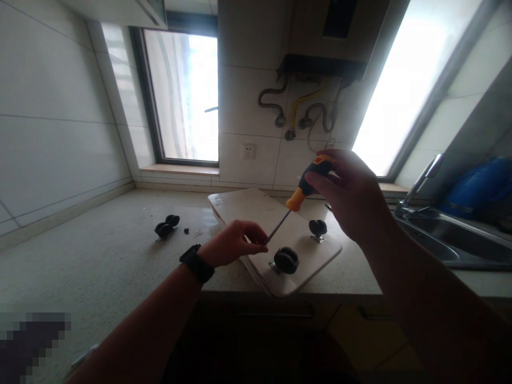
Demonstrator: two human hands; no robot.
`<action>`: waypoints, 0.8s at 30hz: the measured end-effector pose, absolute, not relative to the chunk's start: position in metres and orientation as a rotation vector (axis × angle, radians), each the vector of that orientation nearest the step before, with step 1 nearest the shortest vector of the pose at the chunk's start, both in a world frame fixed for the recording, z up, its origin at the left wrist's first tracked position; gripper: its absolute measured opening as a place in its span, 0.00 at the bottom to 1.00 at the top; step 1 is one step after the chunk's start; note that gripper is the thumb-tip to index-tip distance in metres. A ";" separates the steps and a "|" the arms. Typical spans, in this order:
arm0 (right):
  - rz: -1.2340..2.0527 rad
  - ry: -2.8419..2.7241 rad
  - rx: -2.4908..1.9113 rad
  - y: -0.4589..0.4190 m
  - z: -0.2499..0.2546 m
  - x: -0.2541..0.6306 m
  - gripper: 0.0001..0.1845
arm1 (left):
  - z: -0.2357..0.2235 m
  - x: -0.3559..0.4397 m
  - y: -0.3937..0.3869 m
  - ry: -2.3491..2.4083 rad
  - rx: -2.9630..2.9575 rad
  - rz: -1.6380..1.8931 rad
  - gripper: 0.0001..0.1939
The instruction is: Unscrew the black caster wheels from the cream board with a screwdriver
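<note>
My right hand (347, 184) grips the black and orange handle of a screwdriver (303, 184), which slants down to the left. At the screwdriver's tip, the thumb and fingers of my left hand (244, 240) are pinched together; whatever small thing they hold is hidden. Below both hands lies a white board (256, 205) with rounded corners. On its near end stand a black caster wheel (286, 260) with a metal plate and a second caster (318, 228) farther right. The tip is above the board, left of the near caster.
Loose casters (167, 226) lie on the speckled countertop (120, 256) at left, beside a small pile of dark screws (186, 231). A sink (460, 245) with a faucet (420, 181) is at right. Hoses (272, 96) hang below a wall heater (336, 32).
</note>
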State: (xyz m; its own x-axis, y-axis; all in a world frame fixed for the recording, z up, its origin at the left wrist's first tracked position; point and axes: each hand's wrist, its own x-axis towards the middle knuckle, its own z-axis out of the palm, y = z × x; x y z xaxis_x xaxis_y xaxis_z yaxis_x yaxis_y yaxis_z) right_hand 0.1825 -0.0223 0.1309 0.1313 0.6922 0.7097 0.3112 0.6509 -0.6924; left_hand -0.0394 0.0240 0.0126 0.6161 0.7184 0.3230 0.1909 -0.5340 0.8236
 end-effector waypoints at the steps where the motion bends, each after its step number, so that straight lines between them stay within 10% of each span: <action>1: 0.337 -1.438 -0.886 -0.023 0.131 0.184 0.22 | 0.015 -0.043 0.025 0.717 2.073 0.842 0.14; 24: 0.288 -1.208 -0.991 -0.047 0.114 0.229 0.09 | -0.102 -0.217 0.132 2.218 1.895 0.769 0.15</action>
State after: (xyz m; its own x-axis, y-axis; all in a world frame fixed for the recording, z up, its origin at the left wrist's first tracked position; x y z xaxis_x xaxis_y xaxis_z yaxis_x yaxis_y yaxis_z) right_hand 0.2286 -0.0470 0.1144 0.3776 0.6643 0.6451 0.3013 0.5706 -0.7640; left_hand -0.2173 0.1323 -0.1015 -0.2062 0.9517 0.2276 0.8883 0.0846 0.4513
